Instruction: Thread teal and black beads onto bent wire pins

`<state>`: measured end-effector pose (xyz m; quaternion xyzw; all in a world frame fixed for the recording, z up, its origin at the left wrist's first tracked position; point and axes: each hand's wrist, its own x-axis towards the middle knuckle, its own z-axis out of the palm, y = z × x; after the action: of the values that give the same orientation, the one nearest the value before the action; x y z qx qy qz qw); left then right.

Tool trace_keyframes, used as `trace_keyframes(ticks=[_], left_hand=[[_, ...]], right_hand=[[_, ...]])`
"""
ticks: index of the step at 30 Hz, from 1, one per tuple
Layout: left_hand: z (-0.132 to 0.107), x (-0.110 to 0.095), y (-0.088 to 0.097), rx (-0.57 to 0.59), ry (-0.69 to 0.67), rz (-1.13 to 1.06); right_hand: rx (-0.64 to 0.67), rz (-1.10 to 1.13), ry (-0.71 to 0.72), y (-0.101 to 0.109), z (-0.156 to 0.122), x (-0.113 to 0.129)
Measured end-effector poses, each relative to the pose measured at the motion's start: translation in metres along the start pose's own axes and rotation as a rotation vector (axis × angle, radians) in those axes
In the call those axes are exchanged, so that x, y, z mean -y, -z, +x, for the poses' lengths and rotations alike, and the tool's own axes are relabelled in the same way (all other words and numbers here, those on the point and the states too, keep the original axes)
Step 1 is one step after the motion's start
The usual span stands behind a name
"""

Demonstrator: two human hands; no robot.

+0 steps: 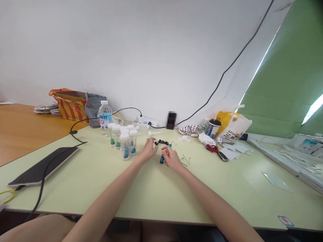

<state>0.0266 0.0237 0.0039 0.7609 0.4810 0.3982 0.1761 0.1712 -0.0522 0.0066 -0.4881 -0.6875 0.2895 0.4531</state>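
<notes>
Both my arms reach out over a pale green table. My left hand is closed in a pinch on a small black part at the left end of a short row of small black parts. My right hand is curled shut around a small blue part that touches the table. A few thin metal pins lie just right of my right hand. Several clear vials with white caps, holding green or blue bits, stand left of my left hand.
A water bottle, a striped bag and a power strip line the wall. A tablet with a black cable lies at the left. A cup, a yellow bag, papers and red-handled scissors sit right.
</notes>
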Motion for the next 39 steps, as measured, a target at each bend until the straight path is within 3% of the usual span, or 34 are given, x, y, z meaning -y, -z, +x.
trace_keyframes(ticks=[3, 8, 13, 20, 23, 27, 30, 32, 35, 39], left_hand=[[0.026, 0.004, -0.008, -0.107, -0.064, 0.327], [0.073, 0.014, -0.017, 0.052, -0.026, 0.672], [0.106, 0.027, -0.023, 0.135, -0.034, 0.761], [0.117, 0.039, -0.022, 0.121, -0.083, 0.746], [0.114, 0.038, -0.023, 0.076, -0.092, 0.699], [0.095, 0.027, -0.021, 0.038, -0.159, 0.640], [0.067, 0.017, -0.017, 0.054, -0.320, 0.549], [0.045, 0.012, -0.015, 0.074, -0.421, 0.483], [0.015, 0.004, -0.016, 0.134, -0.486, 0.412], [-0.008, -0.005, -0.020, 0.191, -0.448, 0.342]], right_hand=[[0.038, 0.063, -0.011, 0.008, -0.014, 0.001], [0.043, 0.137, -0.070, 0.015, -0.032, 0.000], [0.002, 0.172, -0.130, 0.016, -0.032, 0.001], [-0.041, 0.388, -0.326, 0.009, -0.026, -0.004], [-0.099, 0.496, -0.364, 0.012, -0.022, -0.006], [-0.355, 0.626, -0.283, 0.033, -0.014, -0.009], [-0.584, 0.729, -0.214, 0.055, -0.008, -0.015], [-0.656, 0.801, -0.201, 0.066, -0.006, -0.020], [-0.659, 0.877, -0.208, 0.075, -0.005, -0.027], [-0.588, 0.920, -0.210, 0.073, -0.008, -0.028]])
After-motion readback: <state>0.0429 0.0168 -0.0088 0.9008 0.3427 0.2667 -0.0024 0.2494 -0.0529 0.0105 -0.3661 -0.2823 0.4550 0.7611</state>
